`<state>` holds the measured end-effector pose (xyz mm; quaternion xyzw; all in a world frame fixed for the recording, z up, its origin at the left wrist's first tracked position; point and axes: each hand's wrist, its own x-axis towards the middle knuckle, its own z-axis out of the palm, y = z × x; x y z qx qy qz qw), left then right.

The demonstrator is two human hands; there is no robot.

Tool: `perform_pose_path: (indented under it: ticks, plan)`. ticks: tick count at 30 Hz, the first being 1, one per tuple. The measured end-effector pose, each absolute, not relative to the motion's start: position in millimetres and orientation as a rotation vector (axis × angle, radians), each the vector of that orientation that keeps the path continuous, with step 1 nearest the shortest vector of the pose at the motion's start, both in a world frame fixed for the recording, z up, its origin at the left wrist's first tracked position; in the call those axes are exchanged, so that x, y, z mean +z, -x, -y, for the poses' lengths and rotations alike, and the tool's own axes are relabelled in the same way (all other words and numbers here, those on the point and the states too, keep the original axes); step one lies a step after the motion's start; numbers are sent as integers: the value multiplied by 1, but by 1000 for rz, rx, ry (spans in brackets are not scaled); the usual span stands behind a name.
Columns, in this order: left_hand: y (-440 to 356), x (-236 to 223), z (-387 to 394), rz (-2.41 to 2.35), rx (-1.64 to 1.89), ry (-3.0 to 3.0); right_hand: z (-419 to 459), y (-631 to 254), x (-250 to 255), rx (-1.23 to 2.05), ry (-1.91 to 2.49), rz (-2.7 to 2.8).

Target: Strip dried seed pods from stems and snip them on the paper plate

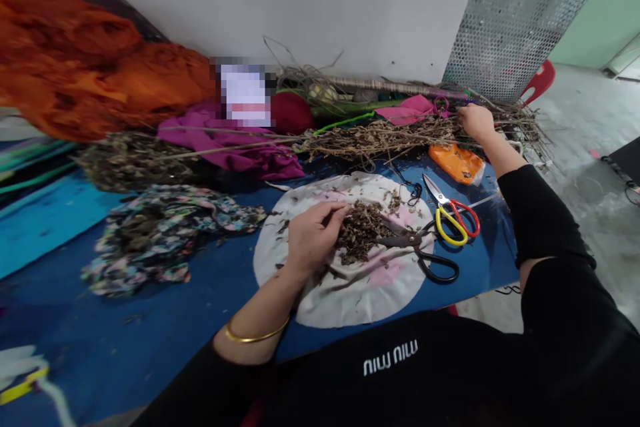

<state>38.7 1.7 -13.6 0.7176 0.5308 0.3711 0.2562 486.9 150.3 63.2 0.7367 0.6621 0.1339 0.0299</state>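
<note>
Mid-frame, the left hand point(316, 235) curls, thumb near forefinger, at the left edge of the crumbled dried herb pile point(364, 232). Dried stalks point(363, 140) stretch left-to-right above — the right hand point(476, 121), nearer, bends over their right part. Fingertips are unclear — I cannot tell what either grips.

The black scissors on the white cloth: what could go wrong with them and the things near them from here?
The black scissors point toward the left hand, so it might get nicked if it moves sideways.
The dried plant bits lie loose on the creased white cloth; a tug could scatter them.
</note>
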Motion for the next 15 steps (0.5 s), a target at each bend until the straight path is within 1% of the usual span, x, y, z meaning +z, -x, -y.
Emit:
perform_pose_path:
  ticks: [9,13,15]
  plan:
    - [-34,-20,-3,-1386,1037,-2015,-174,-495,60,331,-2356,-1920]
    - [-35,-22,-1,-1355,1127,-2136,-173,-505,57,287,-2260,-1958]
    - [-40,-14,0,-1336,1215,-2200,-173,-509,55,276,-2181,-2018]
